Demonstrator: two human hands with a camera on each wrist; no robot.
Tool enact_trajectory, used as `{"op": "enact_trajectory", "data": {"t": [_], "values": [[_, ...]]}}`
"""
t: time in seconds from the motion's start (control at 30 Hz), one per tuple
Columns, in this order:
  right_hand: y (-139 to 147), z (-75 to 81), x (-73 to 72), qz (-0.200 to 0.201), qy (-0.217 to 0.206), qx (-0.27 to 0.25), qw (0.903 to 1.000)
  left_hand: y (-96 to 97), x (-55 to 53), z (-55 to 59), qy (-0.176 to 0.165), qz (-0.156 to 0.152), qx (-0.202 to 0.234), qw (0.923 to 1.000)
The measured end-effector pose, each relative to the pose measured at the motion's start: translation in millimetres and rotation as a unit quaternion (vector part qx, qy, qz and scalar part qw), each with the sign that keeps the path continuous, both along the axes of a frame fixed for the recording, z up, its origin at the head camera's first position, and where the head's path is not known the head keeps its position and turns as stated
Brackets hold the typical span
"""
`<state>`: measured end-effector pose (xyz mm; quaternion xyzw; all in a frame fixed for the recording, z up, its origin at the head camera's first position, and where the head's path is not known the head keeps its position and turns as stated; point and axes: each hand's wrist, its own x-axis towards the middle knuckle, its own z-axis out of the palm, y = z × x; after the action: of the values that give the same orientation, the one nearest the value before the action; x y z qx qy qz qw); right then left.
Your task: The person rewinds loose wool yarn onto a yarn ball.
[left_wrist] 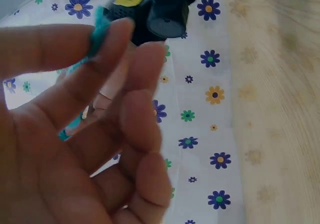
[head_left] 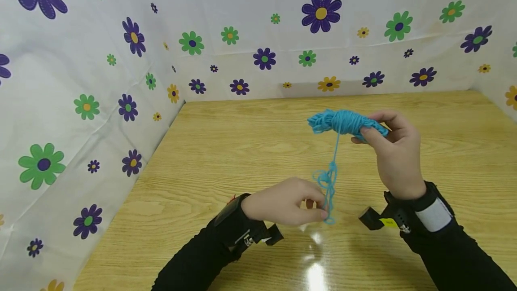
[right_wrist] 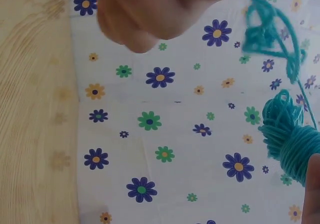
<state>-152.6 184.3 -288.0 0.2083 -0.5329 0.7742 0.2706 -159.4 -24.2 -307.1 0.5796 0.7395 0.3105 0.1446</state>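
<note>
A wound skein of blue yarn (head_left: 346, 121) is held up above the table by my right hand (head_left: 397, 154), which grips its right end between thumb and fingers. From its wrapped middle a single strand runs down to a loose, looped tangle of yarn (head_left: 325, 177). At the lower end of that tangle, my left hand (head_left: 295, 201) pinches the yarn between thumb and forefinger. In the left wrist view a bit of blue yarn (left_wrist: 98, 34) shows between thumb and forefinger, the other fingers curled loosely. The right wrist view shows the skein (right_wrist: 295, 141) below the tangle (right_wrist: 270, 31).
The wooden table (head_left: 226, 147) spreads beneath both hands. A white cloth with printed flowers (head_left: 250, 17) hangs along its back and left side. Black wrist cameras (head_left: 371, 218) are strapped at both cuffs.
</note>
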Motion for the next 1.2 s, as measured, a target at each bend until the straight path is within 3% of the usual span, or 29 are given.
{"op": "enact_trajectory", "data": {"t": [0.13,0.27,0.37,0.5,0.7,0.87,0.97,1.03,1.1,1.13,1.2], "values": [[0.5,-0.6,0.2,0.052,0.009,-0.046,0.9975,-1.7,-5.8,-4.7,-0.022,0.032,-0.08,0.9961],[1.6,0.6,1.0,0.098,-0.001,-0.087,0.9914,-3.0,-12.0,-9.8,-0.043,0.083,-0.155,0.9835],[3.1,1.9,1.6,0.122,-0.013,-0.111,0.9862,-5.4,-19.1,-14.9,-0.045,0.12,-0.187,0.974],[5.3,2.8,1.6,0.154,-0.022,-0.134,0.9787,-11.3,-36.4,-24.7,-0.058,0.181,-0.194,0.9625],[6.5,2.4,0.7,0.185,-0.016,-0.115,0.9759,-26.9,-66.2,-38.5,-0.093,0.274,-0.184,0.9391],[7.3,3.3,2.6,0.216,-0.014,-0.087,0.9724,-43.2,-89.3,-50.6,-0.177,0.334,-0.142,0.9146],[9.6,2.2,2.7,0.266,-0.022,-0.063,0.9616,-50.8,-101.0,-56.0,-0.251,0.361,-0.092,0.8935],[11.9,0.7,1.8,0.315,-0.036,-0.041,0.9474,-53.8,-106.7,-56.7,-0.308,0.371,-0.046,0.8747],[14.4,-1.1,0.5,0.356,-0.052,-0.007,0.933,-56.1,-110.8,-55.0,-0.384,0.37,0.014,0.8461],[15.6,-2.2,-0.6,0.378,-0.057,0.009,0.924,-56.9,-112.3,-53.6,-0.425,0.365,0.047,0.8267],[17.5,-4.2,-3.5,0.414,-0.059,0.043,0.9071,-57.7,-113.4,-48.4,-0.51,0.346,0.109,0.7802]]}}
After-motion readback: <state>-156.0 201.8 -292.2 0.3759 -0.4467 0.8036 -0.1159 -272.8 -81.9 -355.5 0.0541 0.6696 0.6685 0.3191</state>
